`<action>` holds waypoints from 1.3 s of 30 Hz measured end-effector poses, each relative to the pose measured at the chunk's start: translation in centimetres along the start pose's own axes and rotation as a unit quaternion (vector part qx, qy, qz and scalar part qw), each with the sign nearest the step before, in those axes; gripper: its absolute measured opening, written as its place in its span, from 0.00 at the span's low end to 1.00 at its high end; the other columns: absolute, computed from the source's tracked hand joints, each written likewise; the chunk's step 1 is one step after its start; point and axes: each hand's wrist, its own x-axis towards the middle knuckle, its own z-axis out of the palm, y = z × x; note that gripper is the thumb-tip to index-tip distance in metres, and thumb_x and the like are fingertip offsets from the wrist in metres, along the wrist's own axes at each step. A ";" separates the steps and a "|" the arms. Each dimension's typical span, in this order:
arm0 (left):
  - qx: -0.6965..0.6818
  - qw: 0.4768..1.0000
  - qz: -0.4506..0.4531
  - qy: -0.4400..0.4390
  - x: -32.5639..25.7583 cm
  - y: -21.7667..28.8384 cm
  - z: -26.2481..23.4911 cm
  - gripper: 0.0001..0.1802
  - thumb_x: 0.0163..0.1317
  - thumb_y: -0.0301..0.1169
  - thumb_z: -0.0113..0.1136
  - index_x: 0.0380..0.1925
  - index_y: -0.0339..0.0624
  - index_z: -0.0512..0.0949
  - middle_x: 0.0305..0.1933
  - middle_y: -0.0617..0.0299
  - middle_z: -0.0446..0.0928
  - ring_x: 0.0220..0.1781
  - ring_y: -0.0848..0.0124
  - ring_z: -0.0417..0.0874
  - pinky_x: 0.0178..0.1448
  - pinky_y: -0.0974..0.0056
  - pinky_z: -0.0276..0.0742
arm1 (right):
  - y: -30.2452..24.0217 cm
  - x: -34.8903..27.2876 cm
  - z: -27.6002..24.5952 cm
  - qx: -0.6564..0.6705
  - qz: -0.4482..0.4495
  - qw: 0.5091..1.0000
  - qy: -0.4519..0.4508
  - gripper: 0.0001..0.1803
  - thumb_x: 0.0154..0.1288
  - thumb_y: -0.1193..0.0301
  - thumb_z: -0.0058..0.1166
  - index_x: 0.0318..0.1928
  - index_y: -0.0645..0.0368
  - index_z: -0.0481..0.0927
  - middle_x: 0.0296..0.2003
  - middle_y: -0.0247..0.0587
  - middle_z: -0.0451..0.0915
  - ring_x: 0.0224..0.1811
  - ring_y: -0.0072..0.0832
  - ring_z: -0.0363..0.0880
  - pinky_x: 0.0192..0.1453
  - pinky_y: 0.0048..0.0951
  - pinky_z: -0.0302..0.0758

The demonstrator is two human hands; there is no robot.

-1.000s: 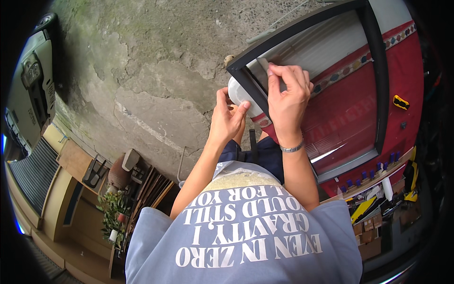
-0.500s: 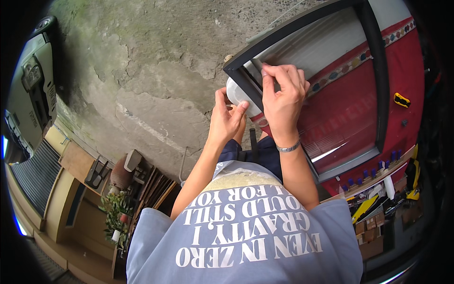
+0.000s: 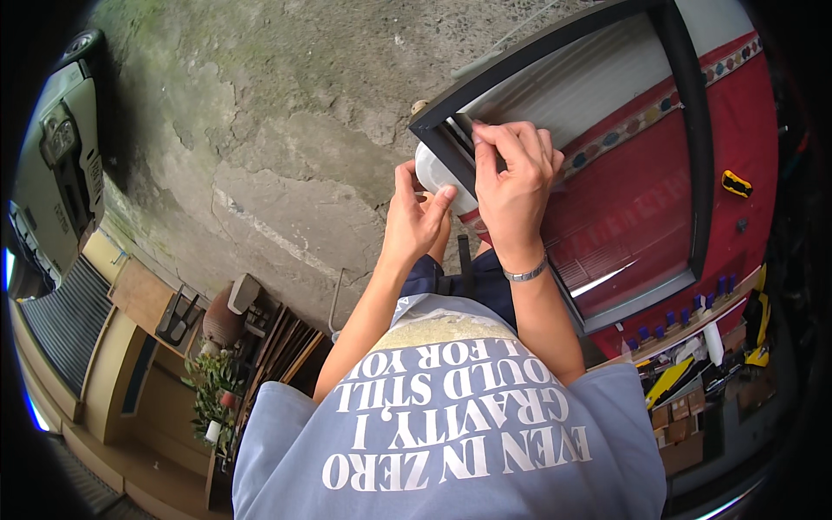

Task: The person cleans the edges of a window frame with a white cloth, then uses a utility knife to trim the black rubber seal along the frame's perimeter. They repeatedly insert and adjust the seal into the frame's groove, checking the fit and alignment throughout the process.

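A dark-framed panel [image 3: 520, 64], like a window or screen sash, stands tilted at the right, and red and white show in its pane [image 3: 624, 195]. At its near left corner, my left hand [image 3: 413, 218] is closed on a white round object, perhaps a roll [image 3: 433, 171], partly hidden behind the frame. My right hand [image 3: 517, 178] reaches over the frame's inner edge, thumb and forefinger pinched together. A thin greyish strip shows by those fingertips; whether they grip it is unclear.
Red tabletop [image 3: 745, 95] bears a yellow-and-black tool [image 3: 737, 183]. Tools and small boxes fill a rack [image 3: 685, 381] at lower right. Cracked concrete [image 3: 286, 130] spreads on the left, with a parked vehicle [image 3: 65, 165] beyond. A potted plant [image 3: 212, 390] and stacked boards [image 3: 282, 355] are at lower left.
My right hand has shifted slightly left and down along the frame's inner edge, still pinched. The left hand and the white round object have hardly moved.
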 end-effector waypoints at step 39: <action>-0.010 1.000 0.009 0.008 0.0 0.0 0.1 0.29 0.68 0.37 0.69 0.59 0.32 0.66 0.49 0.46 0.82 0.48 0.57 0.85 0.54 0.57 0.79 | 0.0 0.2 -0.4 -0.006 0.009 1.000 0.002 0.07 0.63 0.75 0.64 0.41 0.49 0.88 0.36 0.28 0.81 0.42 0.32 0.78 0.49 0.38 0.66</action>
